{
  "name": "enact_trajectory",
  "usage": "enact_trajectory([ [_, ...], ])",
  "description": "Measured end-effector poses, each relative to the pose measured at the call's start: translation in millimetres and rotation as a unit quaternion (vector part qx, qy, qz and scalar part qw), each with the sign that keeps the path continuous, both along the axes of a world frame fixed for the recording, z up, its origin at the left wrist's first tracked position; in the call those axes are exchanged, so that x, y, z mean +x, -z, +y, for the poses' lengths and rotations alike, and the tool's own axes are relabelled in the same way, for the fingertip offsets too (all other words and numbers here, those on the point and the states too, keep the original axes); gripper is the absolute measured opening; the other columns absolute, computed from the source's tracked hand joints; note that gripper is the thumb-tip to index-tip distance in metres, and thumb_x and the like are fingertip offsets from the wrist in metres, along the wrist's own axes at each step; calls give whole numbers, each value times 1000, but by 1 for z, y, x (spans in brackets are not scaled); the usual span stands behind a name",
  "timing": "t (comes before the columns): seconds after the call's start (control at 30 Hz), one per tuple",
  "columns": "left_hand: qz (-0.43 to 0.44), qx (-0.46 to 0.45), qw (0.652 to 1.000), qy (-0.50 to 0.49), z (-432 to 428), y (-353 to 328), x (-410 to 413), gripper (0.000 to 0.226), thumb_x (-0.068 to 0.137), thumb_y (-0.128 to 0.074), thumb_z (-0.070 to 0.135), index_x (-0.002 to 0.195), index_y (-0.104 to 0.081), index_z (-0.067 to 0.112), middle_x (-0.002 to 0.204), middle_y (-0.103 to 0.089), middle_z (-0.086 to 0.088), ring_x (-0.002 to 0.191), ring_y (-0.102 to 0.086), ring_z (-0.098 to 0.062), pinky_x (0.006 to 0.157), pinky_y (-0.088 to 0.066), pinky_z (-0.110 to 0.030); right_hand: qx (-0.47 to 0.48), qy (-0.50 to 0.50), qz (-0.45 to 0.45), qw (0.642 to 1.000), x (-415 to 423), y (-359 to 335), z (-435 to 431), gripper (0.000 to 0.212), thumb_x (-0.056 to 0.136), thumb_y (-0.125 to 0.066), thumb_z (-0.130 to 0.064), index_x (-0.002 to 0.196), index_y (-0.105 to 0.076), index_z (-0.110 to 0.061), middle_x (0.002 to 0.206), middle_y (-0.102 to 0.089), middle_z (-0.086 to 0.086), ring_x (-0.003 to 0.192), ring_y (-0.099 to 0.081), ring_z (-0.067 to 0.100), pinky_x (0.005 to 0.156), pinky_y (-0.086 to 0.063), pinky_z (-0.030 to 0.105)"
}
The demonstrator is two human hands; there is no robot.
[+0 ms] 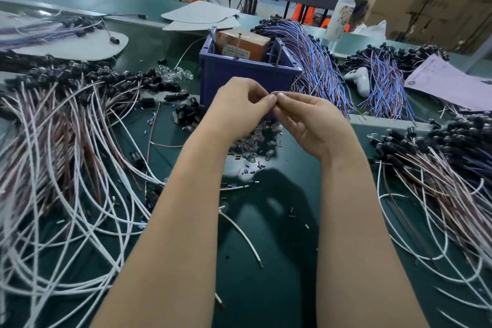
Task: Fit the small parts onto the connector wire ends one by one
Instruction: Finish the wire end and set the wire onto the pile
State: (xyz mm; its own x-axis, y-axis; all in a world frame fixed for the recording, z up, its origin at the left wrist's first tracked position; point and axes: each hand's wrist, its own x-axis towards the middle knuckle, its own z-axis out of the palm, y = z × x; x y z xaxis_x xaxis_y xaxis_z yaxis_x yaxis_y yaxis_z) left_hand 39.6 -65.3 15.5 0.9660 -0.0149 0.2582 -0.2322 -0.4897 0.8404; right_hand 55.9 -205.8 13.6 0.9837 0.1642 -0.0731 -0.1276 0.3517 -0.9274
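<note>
- A heap of white and brown wires [66, 141] with black connectors lay at nine o'clock from the hands. They looked thin, limp and quick to tangle, so each was probably best drawn out singly, near its end.
- The left hand [237, 112] had its fingers curled, pinching tight at the tips.
- A rigid blue plastic bin [239, 72] at twelve o'clock held an orange cardboard box [242, 42].
- Clear bulbs [255, 141] lay loose on the green mat [266, 261] at six o'clock. They looked smooth, rounded, likely slippery and fragile.
- The small part [275, 93] sat between both pinches, nearly hidden. I could not tell whether a wire end met it. It seemed featherlight and easily dropped, needing a fingertip hold.
- The right hand [314, 125] pinched the same part from the other side.
- Blue wires [314, 61] fanned out at two o'clock, soft and springy.
</note>
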Motion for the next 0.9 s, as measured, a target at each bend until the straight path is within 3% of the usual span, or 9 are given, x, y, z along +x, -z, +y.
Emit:
enact_trajectory([
  [0.07,25,-23,999,12,2,0,0,12,90,-63,27,93,-69,17,83,-67,2,73,-59,-6,66,-45,-20,42,-14,23,999,-1,2,-1,16,90,-52,6,81,-65,3,67,-70,8,61,-68,10,57,-54,13],
  [0.13,41,-46,998,22,4,2,-1,8,89,-64,22,92,-68,16,85,-69,-1,76,-60,-8,70,-48,-20,54,-26,33,998,-2,5,0,16,91,-52,4,82,-65,2,67,-70,7,61,-68,9,58,-54,13],
  [0.4,57,-88,995,2,4,7,2,3,88,-65,20,91,-67,19,88,-71,-2,86,-66,-15,83,-53,-30,-67,-3,-29,997,2,10,9,17,92,-57,-4,77,-65,-4,61,-65,1,55,-59,6,60,-53,15],
  [0.5,70,-84,994,-13,3,11,3,2,87,-67,23,88,-66,21,88,-71,-1,86,-67,-15,84,-53,-31,-86,8,-21,996,2,11,11,18,91,-58,-4,75,-63,-3,56,-65,0,51,-59,5,57,-52,13],
  [0.63,77,-78,994,18,2,11,3,11,91,-63,22,82,-66,18,77,-70,-2,70,-65,-10,78,-53,-30,-81,11,-23,996,2,11,10,22,93,-56,-5,72,-61,-4,53,-63,-1,48,-56,4,53,-49,12],
  [0.8,45,-24,998,34,8,7,2,11,90,-64,22,88,-68,13,82,-72,-7,84,-69,-20,88,-54,-41,15,-10,45,999,2,15,11,25,95,-52,-7,72,-60,-4,55,-61,1,50,-56,6,53,-49,11],
  [0.9,48,8,999,13,7,8,2,15,91,-62,26,91,-69,12,87,-72,-6,89,-68,-20,87,-53,-37,-19,5,24,1000,4,18,16,26,96,-51,-7,72,-59,-5,55,-60,0,50,-53,5,53,-46,12],
])
